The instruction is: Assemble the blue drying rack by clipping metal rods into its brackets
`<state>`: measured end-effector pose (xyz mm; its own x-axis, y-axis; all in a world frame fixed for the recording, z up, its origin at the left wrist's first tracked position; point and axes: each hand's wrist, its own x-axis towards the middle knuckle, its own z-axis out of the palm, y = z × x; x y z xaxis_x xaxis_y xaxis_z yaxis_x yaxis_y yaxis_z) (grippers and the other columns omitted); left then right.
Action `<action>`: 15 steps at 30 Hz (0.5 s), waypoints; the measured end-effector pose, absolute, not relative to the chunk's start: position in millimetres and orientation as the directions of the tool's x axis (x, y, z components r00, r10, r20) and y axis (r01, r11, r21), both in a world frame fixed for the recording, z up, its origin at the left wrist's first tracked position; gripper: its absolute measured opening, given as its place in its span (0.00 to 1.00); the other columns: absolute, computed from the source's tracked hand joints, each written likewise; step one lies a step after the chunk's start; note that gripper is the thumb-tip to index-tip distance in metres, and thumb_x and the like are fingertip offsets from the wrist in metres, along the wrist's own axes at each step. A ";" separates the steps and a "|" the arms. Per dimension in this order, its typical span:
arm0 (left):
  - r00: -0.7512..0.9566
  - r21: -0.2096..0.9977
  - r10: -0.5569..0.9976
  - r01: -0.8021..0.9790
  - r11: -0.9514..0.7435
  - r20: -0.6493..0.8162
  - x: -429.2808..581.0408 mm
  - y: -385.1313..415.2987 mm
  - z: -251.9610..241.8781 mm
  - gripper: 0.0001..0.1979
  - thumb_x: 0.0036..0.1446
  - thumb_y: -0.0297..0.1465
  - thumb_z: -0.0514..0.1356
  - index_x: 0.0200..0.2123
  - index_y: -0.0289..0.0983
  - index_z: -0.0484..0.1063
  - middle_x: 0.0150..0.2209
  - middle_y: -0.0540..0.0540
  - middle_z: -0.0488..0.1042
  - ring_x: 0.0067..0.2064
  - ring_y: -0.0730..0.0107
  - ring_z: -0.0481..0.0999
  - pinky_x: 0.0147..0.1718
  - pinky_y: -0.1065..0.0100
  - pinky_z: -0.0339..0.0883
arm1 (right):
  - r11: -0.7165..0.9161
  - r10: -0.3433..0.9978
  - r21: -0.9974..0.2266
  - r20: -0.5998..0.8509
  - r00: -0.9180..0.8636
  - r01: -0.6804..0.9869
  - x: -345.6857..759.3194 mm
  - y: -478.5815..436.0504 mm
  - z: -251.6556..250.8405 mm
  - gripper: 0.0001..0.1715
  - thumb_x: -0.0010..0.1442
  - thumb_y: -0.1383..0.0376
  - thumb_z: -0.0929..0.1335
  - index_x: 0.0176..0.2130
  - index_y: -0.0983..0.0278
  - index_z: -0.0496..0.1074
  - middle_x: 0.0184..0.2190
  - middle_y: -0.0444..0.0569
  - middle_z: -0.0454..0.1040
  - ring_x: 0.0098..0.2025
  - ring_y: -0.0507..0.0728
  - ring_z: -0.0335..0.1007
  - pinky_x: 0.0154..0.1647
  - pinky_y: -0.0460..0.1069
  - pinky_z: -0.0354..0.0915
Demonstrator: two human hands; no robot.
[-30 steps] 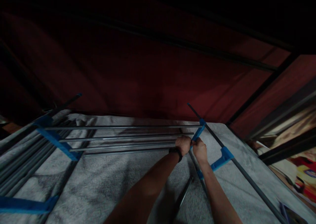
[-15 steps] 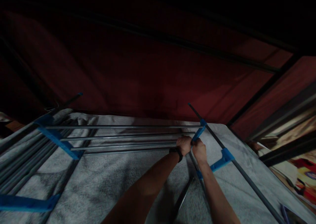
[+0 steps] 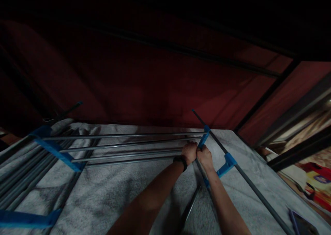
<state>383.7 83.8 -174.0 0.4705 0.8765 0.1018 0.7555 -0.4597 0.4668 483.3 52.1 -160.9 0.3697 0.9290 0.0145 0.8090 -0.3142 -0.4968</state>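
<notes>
A frame of grey metal tubes and blue plastic brackets lies on a grey blanket (image 3: 144, 193). Thin metal rods (image 3: 134, 144) run across it from the left blue bracket (image 3: 58, 149) toward the right blue bracket (image 3: 203, 140). My left hand (image 3: 189, 152), with a dark band at the wrist, is closed around the right end of a metal rod by that bracket. Right beside it, my right hand (image 3: 205, 156) grips the bracket's near end. The fingers of both hands partly hide the joint. Another blue bracket (image 3: 226, 164) sits on the right-hand side tube (image 3: 256, 190).
Several more tubes (image 3: 28, 171) lie bundled at the left, above a blue bracket (image 3: 28, 218). A loose metal tube (image 3: 190, 207) lies between my forearms. A phone (image 3: 303, 224) rests at the lower right. Dark red fabric (image 3: 155, 93) hangs behind the blanket.
The view has shifted slightly, so the frame and both hands appear a little farther left. Both hands keep their hold at the right bracket.
</notes>
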 end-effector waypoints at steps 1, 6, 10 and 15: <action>0.470 0.458 0.874 0.756 -0.469 0.119 381.3 78.8 -173.7 0.18 0.67 0.26 0.50 0.55 0.34 0.71 0.56 0.37 0.76 0.57 0.59 0.76 0.58 0.61 0.68 | -0.318 0.925 -0.517 0.015 0.380 0.795 483.5 51.7 -159.2 0.22 0.65 0.63 0.60 0.54 0.67 0.71 0.43 0.60 0.80 0.45 0.61 0.79 0.43 0.50 0.67; 0.498 0.348 0.804 0.727 -0.592 0.326 357.9 43.2 -163.8 0.21 0.65 0.22 0.50 0.59 0.34 0.69 0.60 0.38 0.72 0.62 0.58 0.69 0.65 0.59 0.60 | -0.177 0.901 -0.690 0.173 0.398 0.702 483.7 50.2 -157.2 0.30 0.63 0.62 0.59 0.62 0.67 0.65 0.47 0.60 0.79 0.49 0.63 0.77 0.46 0.51 0.67; 0.404 0.276 0.772 0.768 -0.578 0.491 351.0 38.9 -137.3 0.17 0.68 0.27 0.50 0.57 0.37 0.70 0.59 0.40 0.73 0.60 0.56 0.70 0.62 0.56 0.63 | 0.019 0.866 -0.792 0.317 0.385 0.610 484.3 52.6 -161.8 0.27 0.62 0.59 0.59 0.57 0.65 0.70 0.49 0.61 0.78 0.53 0.64 0.74 0.49 0.53 0.67; 0.401 0.290 0.827 0.800 -0.526 0.393 374.7 65.6 -112.5 0.19 0.69 0.26 0.51 0.60 0.37 0.67 0.56 0.40 0.76 0.57 0.61 0.74 0.60 0.60 0.64 | 0.068 0.857 -0.814 0.344 0.384 0.578 487.6 56.3 -159.7 0.27 0.62 0.56 0.59 0.53 0.65 0.71 0.48 0.62 0.79 0.50 0.65 0.74 0.47 0.53 0.65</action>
